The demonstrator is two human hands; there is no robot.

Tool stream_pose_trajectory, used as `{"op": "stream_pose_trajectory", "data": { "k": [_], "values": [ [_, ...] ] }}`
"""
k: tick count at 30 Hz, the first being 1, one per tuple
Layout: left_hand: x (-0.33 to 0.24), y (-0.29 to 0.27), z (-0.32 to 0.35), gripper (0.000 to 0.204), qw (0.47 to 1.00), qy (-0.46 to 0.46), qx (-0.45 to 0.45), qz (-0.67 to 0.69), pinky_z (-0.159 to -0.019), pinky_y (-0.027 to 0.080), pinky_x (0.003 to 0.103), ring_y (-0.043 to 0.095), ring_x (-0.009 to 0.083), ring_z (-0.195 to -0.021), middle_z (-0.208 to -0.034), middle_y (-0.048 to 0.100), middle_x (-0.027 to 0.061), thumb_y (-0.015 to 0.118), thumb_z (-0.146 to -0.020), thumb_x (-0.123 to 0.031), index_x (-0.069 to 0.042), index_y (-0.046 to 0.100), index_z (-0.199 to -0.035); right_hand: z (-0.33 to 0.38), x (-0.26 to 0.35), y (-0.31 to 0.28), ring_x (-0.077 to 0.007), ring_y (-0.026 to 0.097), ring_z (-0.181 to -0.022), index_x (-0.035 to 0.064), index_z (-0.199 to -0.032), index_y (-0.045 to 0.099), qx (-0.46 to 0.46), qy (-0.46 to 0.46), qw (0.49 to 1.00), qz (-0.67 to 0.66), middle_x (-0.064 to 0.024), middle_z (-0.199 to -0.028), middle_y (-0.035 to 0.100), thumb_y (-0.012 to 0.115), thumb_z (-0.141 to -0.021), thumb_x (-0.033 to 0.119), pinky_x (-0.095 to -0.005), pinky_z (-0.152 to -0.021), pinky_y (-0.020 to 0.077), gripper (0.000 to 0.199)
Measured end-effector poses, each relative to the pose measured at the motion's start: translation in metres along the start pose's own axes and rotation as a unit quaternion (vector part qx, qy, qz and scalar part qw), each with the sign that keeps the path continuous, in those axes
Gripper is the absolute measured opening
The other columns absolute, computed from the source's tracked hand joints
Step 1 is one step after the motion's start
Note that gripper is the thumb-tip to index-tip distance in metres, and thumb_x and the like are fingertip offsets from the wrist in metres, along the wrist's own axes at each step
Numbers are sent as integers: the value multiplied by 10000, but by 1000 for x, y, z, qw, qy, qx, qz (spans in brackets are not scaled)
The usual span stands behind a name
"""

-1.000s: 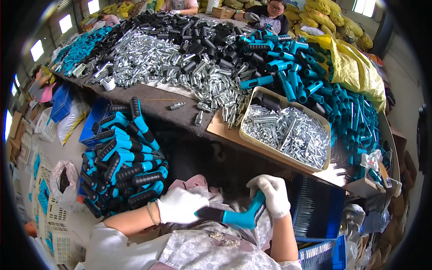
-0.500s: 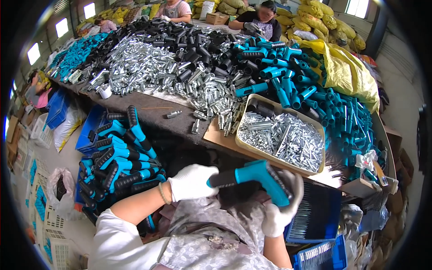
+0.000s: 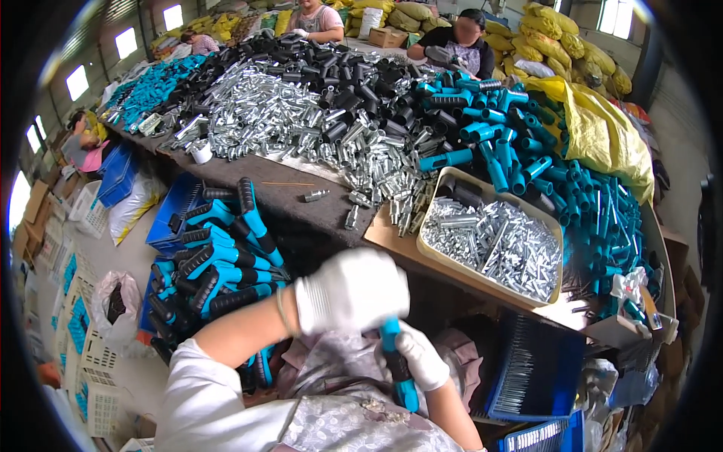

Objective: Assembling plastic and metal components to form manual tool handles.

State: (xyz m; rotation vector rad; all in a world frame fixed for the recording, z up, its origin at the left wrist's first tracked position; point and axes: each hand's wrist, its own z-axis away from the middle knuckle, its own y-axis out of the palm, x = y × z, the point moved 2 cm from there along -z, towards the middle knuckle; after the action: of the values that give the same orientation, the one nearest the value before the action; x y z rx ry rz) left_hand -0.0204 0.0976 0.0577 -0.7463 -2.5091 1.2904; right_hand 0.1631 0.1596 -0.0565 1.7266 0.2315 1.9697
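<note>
Both my hands wear white gloves and hold one blue and black handle (image 3: 397,365), now upright over my lap. My left hand (image 3: 350,290) covers its top end. My right hand (image 3: 420,355) grips its middle from the right. A pile of finished blue and black handles (image 3: 218,264) lies to my left. A beige tray (image 3: 452,264) of small silver metal tubes sits on the table just ahead of my hands.
The long table (image 3: 279,192) carries heaps of silver tubes (image 3: 301,113), black grips (image 3: 354,83) and blue grips (image 3: 557,196). A blue crate (image 3: 538,369) with dark bristles stands at my right. Two people work at the far end. Yellow sacks (image 3: 602,120) lie at right.
The handle has swung from lying across my hands to standing upright. My left hand moved onto its top; my right hand shifted to grip its middle.
</note>
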Motion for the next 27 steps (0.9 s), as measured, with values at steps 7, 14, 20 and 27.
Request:
{"op": "stream_pose_trajectory", "data": {
  "k": [7,14,20,27],
  "values": [
    [189,18,103,217,832,-455,163,-274,-859,506,412,587,290,-999,-996,653,86,591,-872,-229,-135,690,-1040,12,17,14,-94,555,-792,44,-1195,539,-90,-36,981,167,-13,-913,584,659,-872,142,-260,-736,478,358],
    [102,19,77,225,778,-477,-226,341,-752,522,260,616,125,-810,-928,656,42,652,-831,-13,-12,642,-1055,9,21,10,-246,680,-847,41,-1404,451,-160,-138,907,364,-144,-963,670,645,-918,276,-336,-791,526,574],
    [-23,25,51,309,754,-478,-235,384,-796,527,258,647,138,-868,-1007,639,73,669,-844,38,25,600,-1145,6,23,19,-376,670,-969,41,-1326,549,-237,-204,818,482,-205,-1077,669,748,-812,216,-395,-837,541,579],
    [-32,21,56,167,808,-495,-113,301,-697,529,267,654,151,-795,-908,635,90,726,-797,22,16,661,-951,18,25,26,-322,627,-720,98,-1243,619,-253,-193,708,630,-128,-813,599,775,-738,197,-419,-639,504,538]
  ]
}}
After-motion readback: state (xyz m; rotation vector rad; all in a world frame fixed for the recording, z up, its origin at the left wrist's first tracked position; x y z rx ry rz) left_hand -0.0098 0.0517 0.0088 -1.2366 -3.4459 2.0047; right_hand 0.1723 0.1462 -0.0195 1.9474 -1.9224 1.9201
